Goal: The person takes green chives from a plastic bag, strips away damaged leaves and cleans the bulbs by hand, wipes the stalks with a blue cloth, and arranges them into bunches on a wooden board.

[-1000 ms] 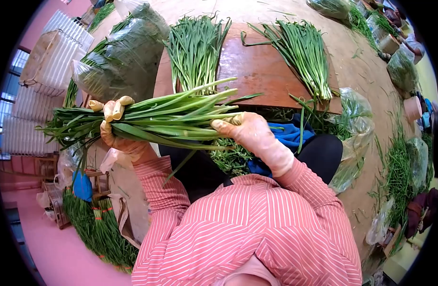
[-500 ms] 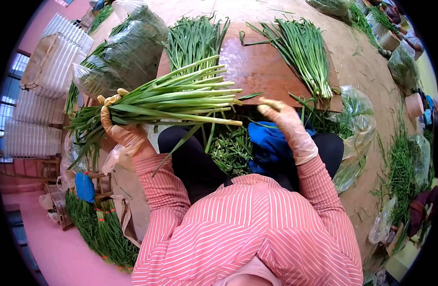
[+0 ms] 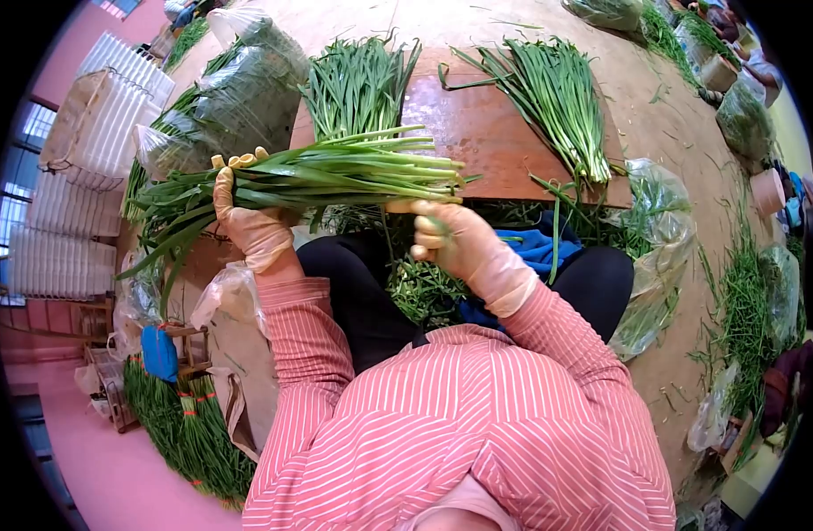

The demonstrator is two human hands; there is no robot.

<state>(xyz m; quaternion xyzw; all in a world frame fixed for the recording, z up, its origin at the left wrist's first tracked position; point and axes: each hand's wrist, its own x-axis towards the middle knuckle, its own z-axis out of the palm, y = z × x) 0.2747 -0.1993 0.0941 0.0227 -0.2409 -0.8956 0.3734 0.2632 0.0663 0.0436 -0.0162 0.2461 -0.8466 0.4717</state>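
My gloved left hand [image 3: 247, 226] is wrapped round the leafy part of a bunch of garlic chives [image 3: 335, 173], holding it level above my lap, pale stalk ends to the right. Just below those ends is my gloved right hand [image 3: 464, 243], its fingers curled in. A green smear shows at these fingers, but I cannot make out what they hold. Beyond the held bunch, a pile of chives [image 3: 358, 84] lies at the left of a brown wooden board [image 3: 450, 115]. Another pile [image 3: 566, 111] rests on the board's right side.
Leaf scraps [image 3: 419, 288] and a blue cloth [image 3: 535, 248] lie between my knees. A clear bag of greens [image 3: 658, 221] stands at the right, a large filled bag [image 3: 247, 97] at the left. Tied bundles [image 3: 189, 434] and white crates [image 3: 61, 248] are farther left.
My right hand has moved left and down to the stalk ends, and its fingers have curled in. The held bunch has turned closer to level, its stalks more tightly gathered.
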